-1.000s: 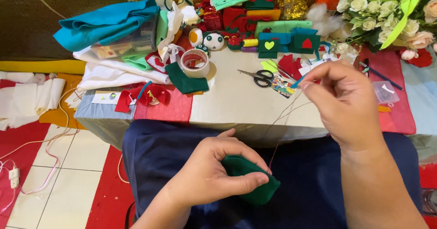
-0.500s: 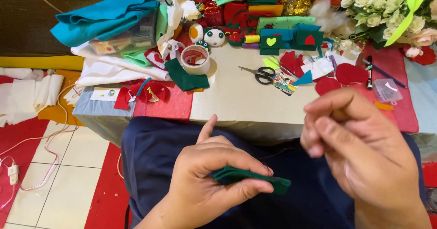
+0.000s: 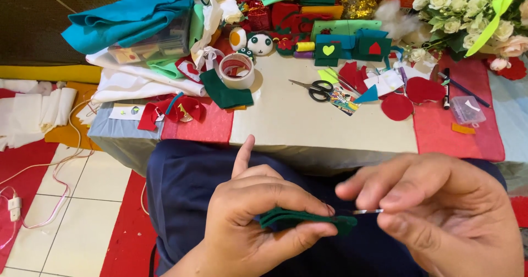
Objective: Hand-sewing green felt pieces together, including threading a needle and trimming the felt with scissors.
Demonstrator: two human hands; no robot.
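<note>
Pinching folded green felt in left hand grip, right hand grip closed on needle, above lap

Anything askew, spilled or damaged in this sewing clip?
Nothing looks damaged or spilled. The left hand pinches folded green felt while the right hand holds a needle at its edge. The table is cluttered with felt scraps, scissors and a tape roll, ordinary craft mess.

Scissors lie on the table, tape roll to their left, marker right.
</note>
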